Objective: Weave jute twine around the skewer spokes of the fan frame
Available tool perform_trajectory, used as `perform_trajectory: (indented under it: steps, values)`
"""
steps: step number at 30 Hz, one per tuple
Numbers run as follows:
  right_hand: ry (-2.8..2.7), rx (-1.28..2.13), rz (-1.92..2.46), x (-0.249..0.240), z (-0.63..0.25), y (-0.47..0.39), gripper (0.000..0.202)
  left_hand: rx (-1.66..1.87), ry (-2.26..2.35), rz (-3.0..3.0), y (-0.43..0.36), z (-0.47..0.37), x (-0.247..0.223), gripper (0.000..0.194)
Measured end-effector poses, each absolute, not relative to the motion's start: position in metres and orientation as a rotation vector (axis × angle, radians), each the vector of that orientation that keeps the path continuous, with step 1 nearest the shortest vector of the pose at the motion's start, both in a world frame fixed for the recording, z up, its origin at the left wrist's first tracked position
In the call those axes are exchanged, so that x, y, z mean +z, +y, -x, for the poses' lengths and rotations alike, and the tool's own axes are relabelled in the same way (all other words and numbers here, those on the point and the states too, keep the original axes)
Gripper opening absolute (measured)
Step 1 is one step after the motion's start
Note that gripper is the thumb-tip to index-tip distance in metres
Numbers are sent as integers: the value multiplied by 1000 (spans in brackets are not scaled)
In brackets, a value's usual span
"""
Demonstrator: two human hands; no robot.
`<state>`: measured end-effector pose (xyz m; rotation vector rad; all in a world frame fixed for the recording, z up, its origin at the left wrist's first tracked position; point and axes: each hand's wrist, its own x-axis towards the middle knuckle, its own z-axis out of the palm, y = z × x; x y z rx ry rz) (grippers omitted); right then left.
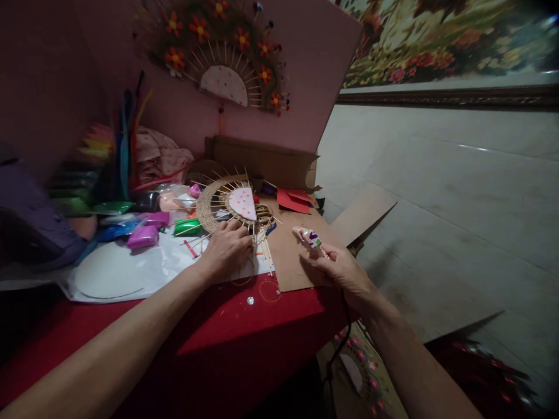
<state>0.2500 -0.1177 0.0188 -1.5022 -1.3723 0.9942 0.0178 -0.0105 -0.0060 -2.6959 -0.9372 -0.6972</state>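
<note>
A half-round fan craft [208,201] of thin sticks and twine-wrapped arcs lies on the table, with a pink dotted fabric piece [243,203] at its centre. My left hand [227,243] is closed on the fan's near edge, fingers curled over the stick ends; the fingertips are partly hidden. To the right, apart from the fan, my right hand [338,265] grips a patterned glue gun [309,240]. A black cord [345,331] hangs down from below that hand. Loose sticks [265,256] and a bit of twine lie beside my left hand.
A cardboard sheet [297,270] and red paper [293,201] lie on the right of the red-covered table [196,343]. Colourful clay packets [144,235] and a white oval piece [114,270] are at left. A finished flowered fan [222,84] hangs on a pink board behind.
</note>
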Motion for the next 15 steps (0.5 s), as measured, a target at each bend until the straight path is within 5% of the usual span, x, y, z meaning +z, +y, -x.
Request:
perform_trajectory:
  steps: [5,15]
  values:
    - [-1154,1518,1257,29,-223,-129,25,-635,-874,2710,-10,-21,-4,18]
    - [-1024,1708,1209,20,-213,-120,20,-703,-793,2781,-5,-25,-8,17]
